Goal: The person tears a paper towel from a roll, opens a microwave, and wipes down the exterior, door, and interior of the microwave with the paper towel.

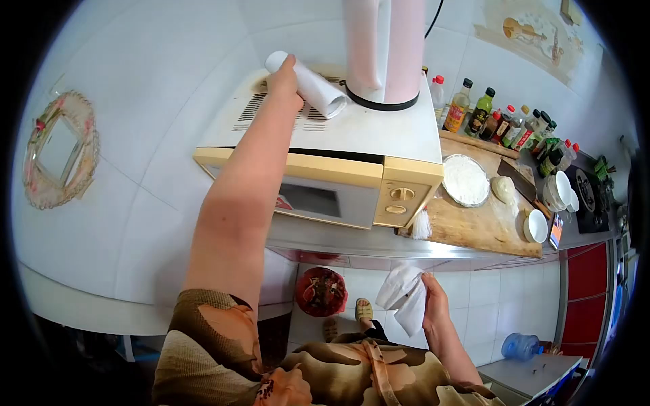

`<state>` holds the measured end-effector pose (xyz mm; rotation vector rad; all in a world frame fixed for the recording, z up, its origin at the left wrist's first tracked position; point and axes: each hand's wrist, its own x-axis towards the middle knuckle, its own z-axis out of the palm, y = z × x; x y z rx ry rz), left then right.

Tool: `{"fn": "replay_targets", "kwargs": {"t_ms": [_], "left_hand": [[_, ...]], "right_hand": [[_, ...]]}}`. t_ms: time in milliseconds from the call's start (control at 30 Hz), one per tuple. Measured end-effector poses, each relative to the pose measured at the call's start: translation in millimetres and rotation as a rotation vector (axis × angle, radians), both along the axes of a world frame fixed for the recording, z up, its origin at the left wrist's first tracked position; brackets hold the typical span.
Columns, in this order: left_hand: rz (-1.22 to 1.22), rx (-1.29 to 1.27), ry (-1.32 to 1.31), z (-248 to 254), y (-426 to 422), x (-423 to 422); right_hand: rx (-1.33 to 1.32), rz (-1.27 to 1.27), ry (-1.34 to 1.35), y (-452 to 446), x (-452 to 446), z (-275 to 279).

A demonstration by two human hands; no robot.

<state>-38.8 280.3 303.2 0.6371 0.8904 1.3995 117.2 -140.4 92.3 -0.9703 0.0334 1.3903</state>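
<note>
Roll smooth white, sheet crumpled white

Brown-patterned sleeve (tan sandals).

Along the desk's smooth, metallic-looking front edge, the cutting board looks like matt wood; the kettle looks smooth, softly glossy.

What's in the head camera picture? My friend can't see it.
A person's left hand holds a white roll on a microwave; their right hand holds a crumpled white sheet. A wooden board and bottles are to the right.
</note>
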Motion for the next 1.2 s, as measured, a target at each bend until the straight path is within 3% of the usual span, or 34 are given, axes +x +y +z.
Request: {"fn": "replay_targets", "kwargs": {"t_ms": [233, 300, 367, 500, 533, 567, 633, 700, 767, 800, 933, 967, 1100, 1167, 1200], "left_hand": [[-0.106, 0.074, 0.492, -8.2, 40.2, -14.8], [-0.138, 0.173, 0.81, 2.0, 24.2, -24.1], [-0.099, 0.127, 0.847, -4.4, 23.0, -28.3], [0.185, 0.42, 0.967, -26.3, 1.5, -47.6], [0.297, 0.575, 0.966, -27.7, -11.5, -55.4], [0.304, 0.567, 0.97, -31.4, -27.9, -66.3], [0.318, 0.795, 1.013, -42.0, -66.9, -94.4], [0.213, 0.743, 0.897, -59.1, -80.0, -124.4], [-0.045, 0.837, 1.135, -63.7, -92.5, -147.9], [-0.108, 0.812, 1.129, -61.9, -94.8, -152.9], [-0.129, 0.896, 1.171, -66.5, -90.8, -164.4], [-0.124, 0.892, 1.175, -70.1, -90.1, -164.6], [0.026, 1.037, 1.322, -78.3, -98.1, -161.1], [0.043, 1.032, 1.306, -80.2, -96.2, -162.7], [0.046, 1.026, 1.315, -78.6, -97.6, -166.0]], "right_hand": [[-0.012, -0.011, -0.05, 2.9, 3.7, -12.5], [0.004, -0.04, -0.091, 7.1, 0.9, -5.1], [-0.006, -0.031, -0.092, 10.2, -0.9, -5.9], [0.028, -0.003, -0.216, 16.8, -11.3, -8.1], [0.085, -0.014, -0.268, 24.3, -17.1, -3.4], [0.145, -0.022, -0.319, 33.4, -22.6, 2.3], [0.191, 0.014, -0.444, 53.4, -38.1, 21.9], [0.388, -0.035, -0.751, 81.3, -58.4, 45.0], [0.455, -0.055, -0.987, 113.0, -73.5, 57.0], [0.51, -0.12, -1.107, 134.5, -78.2, 57.0], [0.693, -0.241, -1.43, 204.7, -116.3, 57.6], [0.698, -0.237, -1.426, 213.5, -128.1, 53.8], [0.7, -0.089, -1.841, 236.1, -162.7, 2.9], [0.724, -0.081, -1.814, 241.7, -171.3, -29.5], [0.594, 0.035, -1.817, 238.7, -168.5, -51.1]]}}
